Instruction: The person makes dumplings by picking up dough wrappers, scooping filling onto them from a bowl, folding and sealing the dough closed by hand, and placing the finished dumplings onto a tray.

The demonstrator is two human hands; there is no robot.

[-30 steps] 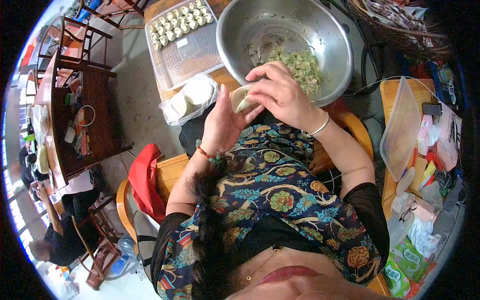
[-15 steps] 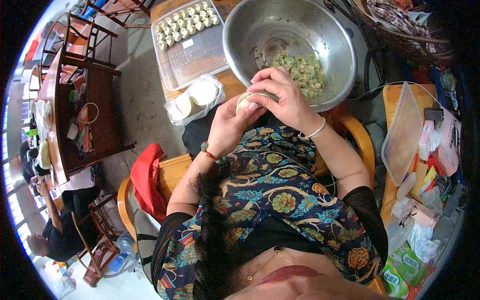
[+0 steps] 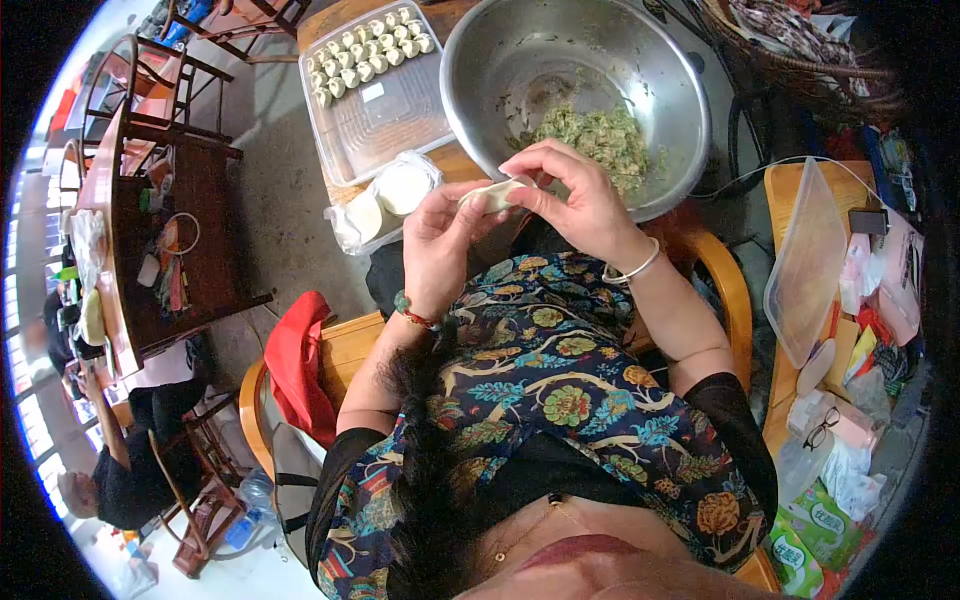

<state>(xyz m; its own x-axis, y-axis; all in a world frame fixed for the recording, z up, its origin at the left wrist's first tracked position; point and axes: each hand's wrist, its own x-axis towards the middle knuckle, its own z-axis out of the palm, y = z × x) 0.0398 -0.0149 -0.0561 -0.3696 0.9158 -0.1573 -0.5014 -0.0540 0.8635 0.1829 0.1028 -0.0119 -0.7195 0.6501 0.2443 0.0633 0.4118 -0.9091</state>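
Between both hands, a pale folded dumpling (image 3: 497,194) is held in front of the bowl. My left hand (image 3: 440,235) pinches its left end with thumb and fingers. At its right end, my right hand (image 3: 580,200) grips with thumb and index finger, the other fingers curled above. Just beyond stands a large steel bowl (image 3: 560,45) with green minced filling (image 3: 608,140) inside. Left of it, round white wrappers (image 3: 404,186) lie in a plastic bag. A clear plastic tray (image 3: 375,125) carries rows of shaped dumplings (image 3: 365,50) at its far end.
Wooden chair arms (image 3: 722,280) flank my body, and a red cloth (image 3: 297,365) hangs on the left one. At right, a wooden surface (image 3: 785,200) bears a clear lid (image 3: 797,270), glasses (image 3: 822,428) and packets. Far left, another person (image 3: 125,465) sits by a dark table (image 3: 190,240).
The wrapper has gone from a rounder, upright shape to a flatter folded one lying across my fingertips. My left hand has shifted slightly left, and my right hand slightly right and down.
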